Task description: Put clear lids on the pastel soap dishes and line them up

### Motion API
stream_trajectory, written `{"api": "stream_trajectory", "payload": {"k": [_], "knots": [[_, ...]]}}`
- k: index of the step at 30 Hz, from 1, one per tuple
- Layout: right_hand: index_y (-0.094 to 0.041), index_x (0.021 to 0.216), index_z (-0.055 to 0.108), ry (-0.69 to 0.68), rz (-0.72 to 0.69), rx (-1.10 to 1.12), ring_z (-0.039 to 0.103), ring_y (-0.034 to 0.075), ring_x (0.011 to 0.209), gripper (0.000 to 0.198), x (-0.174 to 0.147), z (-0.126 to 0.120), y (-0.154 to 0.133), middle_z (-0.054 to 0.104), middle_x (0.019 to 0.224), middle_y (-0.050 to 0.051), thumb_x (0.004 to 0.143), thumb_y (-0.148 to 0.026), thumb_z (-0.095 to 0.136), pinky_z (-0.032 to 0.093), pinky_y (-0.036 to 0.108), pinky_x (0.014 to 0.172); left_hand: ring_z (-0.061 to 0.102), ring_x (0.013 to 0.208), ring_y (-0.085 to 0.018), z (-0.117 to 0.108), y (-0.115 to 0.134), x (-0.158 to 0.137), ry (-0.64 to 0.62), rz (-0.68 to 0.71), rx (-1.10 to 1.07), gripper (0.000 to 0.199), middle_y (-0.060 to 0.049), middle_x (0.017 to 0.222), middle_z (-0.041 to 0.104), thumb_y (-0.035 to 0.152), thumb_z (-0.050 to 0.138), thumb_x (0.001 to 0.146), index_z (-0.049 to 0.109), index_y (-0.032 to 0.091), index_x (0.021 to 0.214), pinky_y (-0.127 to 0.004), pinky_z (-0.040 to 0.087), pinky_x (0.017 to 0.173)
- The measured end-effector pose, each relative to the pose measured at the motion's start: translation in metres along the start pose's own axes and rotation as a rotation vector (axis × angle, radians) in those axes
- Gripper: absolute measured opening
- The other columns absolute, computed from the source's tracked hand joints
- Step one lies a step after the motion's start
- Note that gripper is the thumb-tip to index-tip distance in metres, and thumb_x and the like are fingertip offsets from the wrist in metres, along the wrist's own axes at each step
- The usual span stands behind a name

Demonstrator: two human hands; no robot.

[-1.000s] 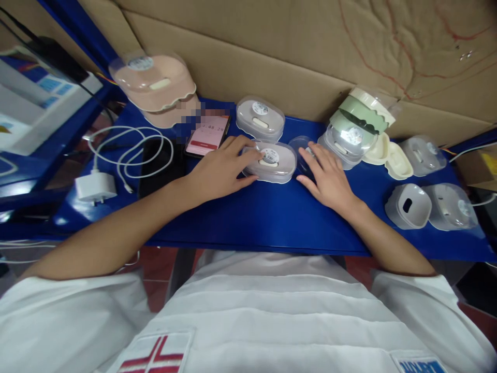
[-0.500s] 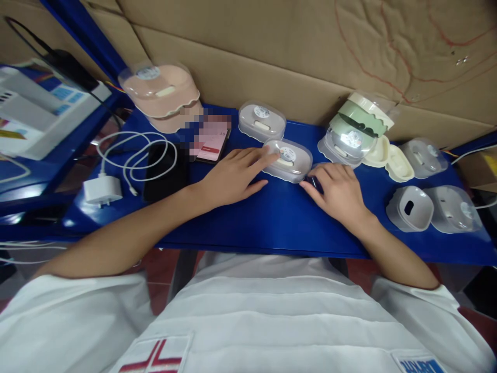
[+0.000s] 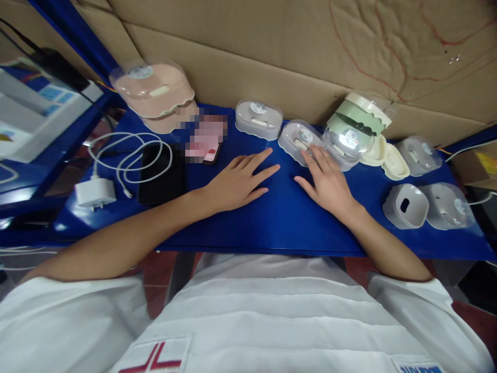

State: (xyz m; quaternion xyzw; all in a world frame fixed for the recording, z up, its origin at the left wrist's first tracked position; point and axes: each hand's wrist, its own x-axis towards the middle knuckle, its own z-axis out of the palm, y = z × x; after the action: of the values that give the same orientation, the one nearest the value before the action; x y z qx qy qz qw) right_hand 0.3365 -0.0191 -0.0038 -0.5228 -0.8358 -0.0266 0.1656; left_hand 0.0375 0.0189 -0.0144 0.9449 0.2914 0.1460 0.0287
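My left hand (image 3: 243, 181) lies open over the blue table, fingers spread, with nothing in it. Its fingertips point toward a grey soap box (image 3: 301, 139) with a clear lid and a round sticker, but stay apart from it. My right hand (image 3: 328, 178) is open too; its fingertips rest on the near right side of that box, without a grip around it. The box sits tilted, close to a second grey soap box (image 3: 259, 123) on its left. Directly to its right is a clear-lidded box (image 3: 344, 147), partly behind my right fingers.
Pink boxes (image 3: 159, 90) are stacked at back left, beside a phone (image 3: 212, 137). A white charger (image 3: 95, 191) with a coiled cable lies left, over a black object (image 3: 159, 178). Green box parts (image 3: 359, 116), cream trays (image 3: 395, 160) and grey boxes (image 3: 406, 207) stand right. Cardboard (image 3: 248, 52) backs the table.
The grey soap box has shifted right and turned, away from my left fingers. My left hand has come off it and spread; my right hand has reached forward onto it.
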Motion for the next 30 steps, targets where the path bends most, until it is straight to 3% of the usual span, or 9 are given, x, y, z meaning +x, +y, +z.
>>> {"api": "stream_trajectory", "payload": {"k": [4, 7, 9, 11, 14, 19, 23, 26, 30], "knots": [[-0.020, 0.166, 0.044, 0.031, -0.042, 0.086, 0.039, 0.037, 0.163, 0.064, 0.007, -0.006, 0.009, 0.040, 0.176, 0.018, 0.112, -0.055, 0.045, 0.040, 0.060, 0.129, 0.054, 0.151, -0.044, -0.001, -0.001, -0.003, -0.018, 0.011, 0.017, 0.055, -0.027, 0.177, 0.033, 0.035, 0.054, 0.111, 0.051, 0.018, 0.163, -0.062, 0.049, 0.119], [-0.019, 0.139, 0.068, 0.110, 0.097, -0.040, 0.065, 0.039, 0.136, 0.055, 0.004, -0.017, 0.014, 0.072, 0.140, 0.019, 0.112, -0.059, 0.041, 0.049, 0.060, 0.116, 0.054, 0.150, -0.043, -0.002, -0.003, -0.004, -0.019, 0.023, 0.004, 0.053, -0.025, 0.176, 0.035, 0.034, 0.053, 0.111, 0.054, 0.019, 0.162, -0.062, 0.050, 0.118], [-0.018, 0.119, 0.075, 0.128, 0.206, -0.157, 0.073, 0.039, 0.112, 0.058, -0.002, -0.021, 0.016, 0.078, 0.112, 0.018, 0.112, -0.063, 0.039, 0.054, 0.058, 0.103, 0.054, 0.150, -0.042, -0.002, -0.003, -0.005, -0.013, 0.036, -0.005, 0.051, -0.025, 0.174, 0.038, 0.033, 0.053, 0.111, 0.055, 0.019, 0.161, -0.061, 0.050, 0.118], [-0.016, 0.114, 0.075, 0.097, 0.236, -0.254, 0.073, 0.040, 0.103, 0.062, -0.009, -0.021, 0.014, 0.077, 0.105, 0.020, 0.110, -0.067, 0.040, 0.056, 0.056, 0.093, 0.055, 0.150, -0.041, -0.003, -0.003, -0.006, -0.014, 0.050, -0.006, 0.049, -0.024, 0.172, 0.043, 0.031, 0.053, 0.112, 0.057, 0.020, 0.159, -0.060, 0.051, 0.118], [-0.013, 0.127, 0.072, -0.022, 0.122, -0.252, 0.072, 0.042, 0.110, 0.060, -0.015, -0.020, 0.004, 0.075, 0.121, 0.024, 0.108, -0.065, 0.047, 0.058, 0.055, 0.090, 0.059, 0.146, -0.038, -0.005, -0.001, -0.006, -0.022, 0.089, -0.021, 0.048, -0.022, 0.168, 0.048, 0.027, 0.056, 0.110, 0.059, 0.021, 0.158, -0.057, 0.052, 0.118], [-0.025, 0.149, 0.063, -0.145, -0.285, 0.093, 0.063, 0.031, 0.142, 0.046, -0.011, -0.025, -0.015, 0.068, 0.152, 0.012, 0.112, -0.049, 0.049, 0.049, 0.051, 0.120, 0.058, 0.147, -0.036, -0.007, 0.005, -0.007, -0.037, 0.218, -0.054, 0.054, -0.022, 0.167, 0.051, 0.028, 0.064, 0.108, 0.056, 0.023, 0.160, -0.054, 0.049, 0.121], [-0.024, 0.138, 0.070, 0.090, -0.051, 0.014, 0.068, 0.032, 0.133, 0.041, -0.003, -0.036, 0.006, 0.076, 0.137, 0.012, 0.114, -0.042, 0.043, 0.050, 0.053, 0.116, 0.053, 0.152, -0.033, -0.007, 0.008, -0.008, -0.069, 0.263, -0.006, 0.047, -0.019, 0.166, 0.053, 0.032, 0.059, 0.111, 0.058, 0.023, 0.157, -0.051, 0.045, 0.125], [-0.019, 0.132, 0.072, 0.248, 0.150, -0.128, 0.070, 0.035, 0.123, 0.044, 0.003, -0.041, 0.048, 0.077, 0.128, 0.016, 0.114, -0.037, 0.036, 0.052, 0.054, 0.108, 0.059, 0.145, -0.035, -0.009, 0.006, -0.008, -0.067, 0.236, 0.036, 0.041, -0.019, 0.159, 0.059, 0.037, 0.060, 0.111, 0.065, 0.022, 0.148, -0.053, 0.048, 0.120], [-0.011, 0.134, 0.070, 0.433, 0.263, -0.280, 0.065, 0.038, 0.126, 0.048, 0.008, -0.038, 0.106, 0.071, 0.133, 0.028, 0.112, -0.036, 0.037, 0.049, 0.052, 0.105, 0.067, 0.132, -0.036, -0.012, 0.003, -0.009, -0.019, 0.193, 0.093, 0.029, -0.018, 0.144, 0.069, 0.035, 0.060, 0.110, 0.073, 0.019, 0.130, -0.051, 0.054, 0.110]]}}
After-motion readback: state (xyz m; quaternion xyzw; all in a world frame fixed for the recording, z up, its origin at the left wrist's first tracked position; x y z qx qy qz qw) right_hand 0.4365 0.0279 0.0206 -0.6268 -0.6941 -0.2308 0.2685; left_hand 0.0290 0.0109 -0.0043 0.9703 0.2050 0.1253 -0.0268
